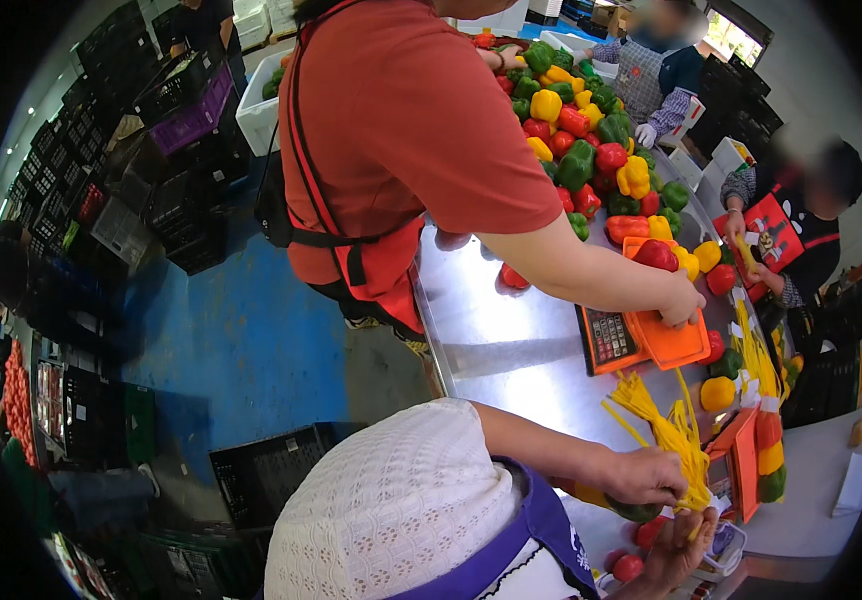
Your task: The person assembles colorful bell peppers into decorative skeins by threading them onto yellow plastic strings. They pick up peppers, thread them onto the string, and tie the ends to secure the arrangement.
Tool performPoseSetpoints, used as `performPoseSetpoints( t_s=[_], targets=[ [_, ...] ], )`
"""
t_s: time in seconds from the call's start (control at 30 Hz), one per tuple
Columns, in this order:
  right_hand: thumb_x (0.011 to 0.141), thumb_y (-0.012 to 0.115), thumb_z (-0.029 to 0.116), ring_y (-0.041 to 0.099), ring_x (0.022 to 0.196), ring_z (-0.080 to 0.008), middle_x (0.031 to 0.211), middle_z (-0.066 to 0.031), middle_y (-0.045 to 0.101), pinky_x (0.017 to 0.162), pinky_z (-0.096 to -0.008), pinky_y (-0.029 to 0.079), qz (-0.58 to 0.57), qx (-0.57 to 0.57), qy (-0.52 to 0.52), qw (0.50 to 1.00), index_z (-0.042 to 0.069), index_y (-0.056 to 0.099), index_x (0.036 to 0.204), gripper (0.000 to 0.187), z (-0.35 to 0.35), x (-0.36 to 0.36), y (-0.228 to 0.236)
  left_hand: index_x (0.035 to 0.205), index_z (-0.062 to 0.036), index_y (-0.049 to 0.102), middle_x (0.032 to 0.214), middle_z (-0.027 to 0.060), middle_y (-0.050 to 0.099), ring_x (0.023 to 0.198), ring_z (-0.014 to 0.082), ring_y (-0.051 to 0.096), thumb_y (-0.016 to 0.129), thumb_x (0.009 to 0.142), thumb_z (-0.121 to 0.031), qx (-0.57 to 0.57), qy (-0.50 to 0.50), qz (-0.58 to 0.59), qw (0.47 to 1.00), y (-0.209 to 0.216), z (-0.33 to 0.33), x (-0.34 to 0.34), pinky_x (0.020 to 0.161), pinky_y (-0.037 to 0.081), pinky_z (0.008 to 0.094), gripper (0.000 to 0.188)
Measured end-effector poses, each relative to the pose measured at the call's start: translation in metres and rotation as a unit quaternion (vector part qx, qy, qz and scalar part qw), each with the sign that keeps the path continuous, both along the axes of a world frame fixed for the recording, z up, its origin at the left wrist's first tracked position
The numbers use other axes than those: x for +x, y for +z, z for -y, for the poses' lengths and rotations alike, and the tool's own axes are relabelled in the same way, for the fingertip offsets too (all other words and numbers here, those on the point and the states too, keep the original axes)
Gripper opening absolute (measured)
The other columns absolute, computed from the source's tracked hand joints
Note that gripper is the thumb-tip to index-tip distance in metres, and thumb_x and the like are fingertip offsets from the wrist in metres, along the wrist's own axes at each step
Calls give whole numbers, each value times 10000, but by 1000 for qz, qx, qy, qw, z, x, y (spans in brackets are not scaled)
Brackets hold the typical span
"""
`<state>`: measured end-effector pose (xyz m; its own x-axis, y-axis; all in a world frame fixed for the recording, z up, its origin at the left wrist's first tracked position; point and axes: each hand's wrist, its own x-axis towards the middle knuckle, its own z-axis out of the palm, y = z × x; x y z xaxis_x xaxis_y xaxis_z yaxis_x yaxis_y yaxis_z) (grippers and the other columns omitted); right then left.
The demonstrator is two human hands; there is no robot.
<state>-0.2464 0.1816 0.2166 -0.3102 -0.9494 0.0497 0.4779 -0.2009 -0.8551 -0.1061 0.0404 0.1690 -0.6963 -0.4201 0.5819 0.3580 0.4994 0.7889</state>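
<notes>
Neither my left hand nor my right hand shows in the head view. Nearest is a co-worker in a white knit cap (391,490) and purple apron, whose two hands grip a bundle of yellow mesh nets (676,435) over the steel table (511,360). Another co-worker in a red shirt (431,120) reaches across, one hand on the orange tray (673,335) of a weighing scale (611,338). A red bell pepper (656,255) sits at the tray's far end. Beyond lies a big heap of red, yellow and green bell peppers (576,165).
A second orange scale (743,460) stands at the right beside a netted row of peppers (770,455). More yellow nets (754,350) lie at the table edge. Two people work across the table. Black crates (186,215) and a white foam box (259,110) stand on the blue floor (241,330).
</notes>
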Motion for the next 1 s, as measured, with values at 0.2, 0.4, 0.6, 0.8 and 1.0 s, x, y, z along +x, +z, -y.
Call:
performPoseSetpoints(
  t_s=[0.2,0.4,0.6,0.8,1.0],
  targets=[
    [934,524,-22,582,1034,-159,1193,-119,593,843,-237,469,-612,57,-156,773,-4,488,1284,352,13,31,7,846,-71,647,843,140,620,851,341,565,652,813,-186,25,5,-11,1000,2,-2,-1,718,453,435,120],
    [906,521,-73,587,965,-154,1107,-102,612,888,-257,445,-407,79,-78,907,-18,495,1276,375,9,8,9,807,-86,637,796,103,621,851,311,569,698,745,-174,-14,33,-91,995,-7,0,0,716,454,413,124],
    [957,562,125,614,802,-177,934,-101,642,720,-294,526,-11,119,-19,993,32,547,1178,240,6,-17,-5,961,-57,622,998,138,605,965,349,548,617,778,-215,-45,11,-17,999,-17,3,-8,798,455,427,241],
    [934,553,64,601,844,-165,934,-92,628,760,-271,489,-200,62,-111,971,7,532,1175,248,6,34,30,774,-81,636,795,96,626,846,314,559,638,789,-171,-68,71,-47,994,-19,0,-19,721,445,423,91],
    [935,508,-31,593,936,-150,1052,-93,608,835,-248,460,-660,51,-125,739,-14,484,1281,348,9,12,2,776,-80,624,807,95,612,867,307,549,661,773,-168,-43,51,-26,997,-15,-3,-14,747,435,423,95]
  ],
)
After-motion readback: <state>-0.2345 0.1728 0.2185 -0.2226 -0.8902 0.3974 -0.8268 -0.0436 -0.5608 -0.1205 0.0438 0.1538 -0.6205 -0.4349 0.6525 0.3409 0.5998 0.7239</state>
